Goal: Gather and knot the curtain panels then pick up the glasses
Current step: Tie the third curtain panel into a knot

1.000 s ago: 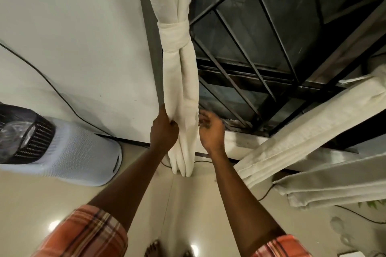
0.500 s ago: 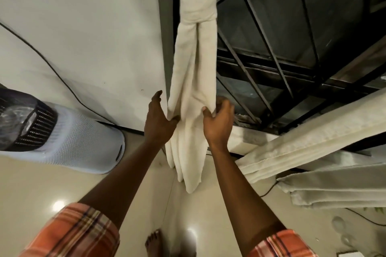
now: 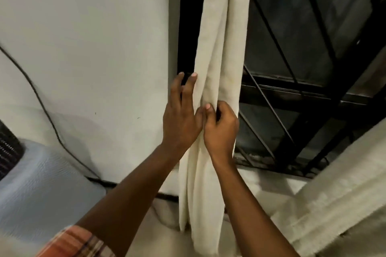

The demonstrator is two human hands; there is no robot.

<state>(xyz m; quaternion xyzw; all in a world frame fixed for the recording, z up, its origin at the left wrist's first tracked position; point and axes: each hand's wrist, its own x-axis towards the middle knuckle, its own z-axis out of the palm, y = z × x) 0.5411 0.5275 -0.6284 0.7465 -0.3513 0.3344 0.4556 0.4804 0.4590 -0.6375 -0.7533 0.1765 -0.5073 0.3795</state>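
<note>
Right hand (image 3: 221, 129) grips curtain panel (image 3: 221, 37) fold; left hand (image 3: 181, 123) flat against it.

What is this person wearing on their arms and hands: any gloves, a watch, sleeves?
No gloves: the left hand and the right hand are bare, with no ring or watch showing. The left forearm and right forearm are bare too. On the left arm a short sleeve shows, checked orange-red with pale and dark lines. The right sleeve is out of view.

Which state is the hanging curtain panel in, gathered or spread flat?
Gathered: the curtain panel hangs as a narrow bunch of long folds, pinched by the right hand.
</note>
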